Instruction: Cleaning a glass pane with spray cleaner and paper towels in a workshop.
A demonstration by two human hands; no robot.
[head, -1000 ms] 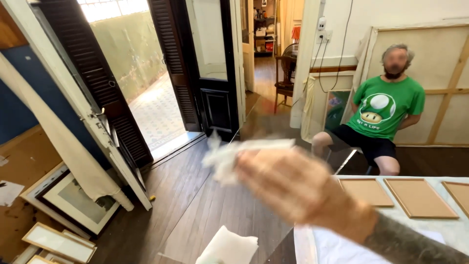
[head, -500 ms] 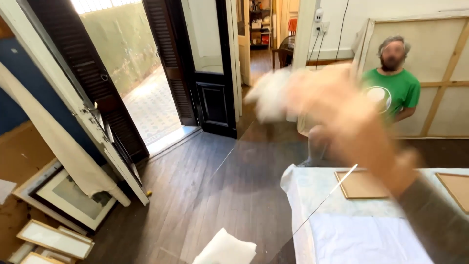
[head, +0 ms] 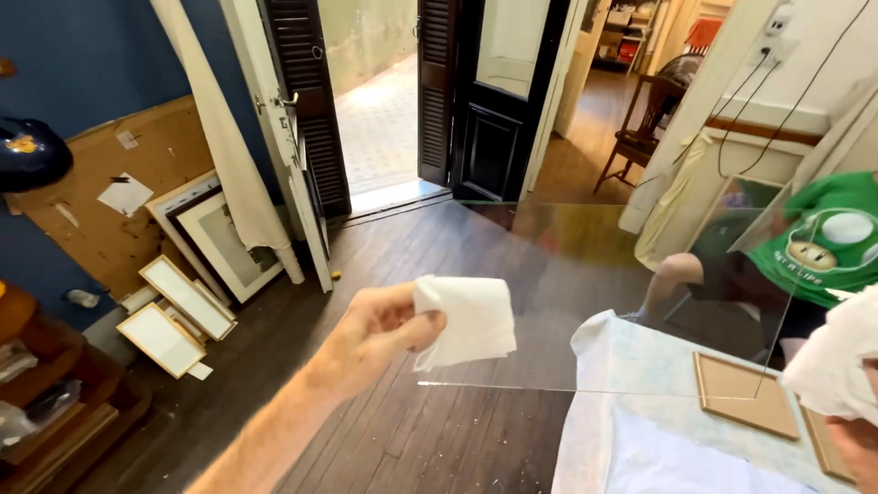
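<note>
head | left hand (head: 380, 331) pinching white cloth (head: 465, 319) at glass pane (head: 585, 293) | right hand (head: 855, 448) clutching another cloth (head: 837, 370)

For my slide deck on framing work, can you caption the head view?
Left hand and right hand hold a clear glass pane by white cloths above a cloth-covered table.

bare left forearm (head: 274, 425), no sleeve, watch or ring showing; left hand (head: 380, 329) bare, no glove. right hand (head: 855, 448) barely visible at frame corner.
</note>
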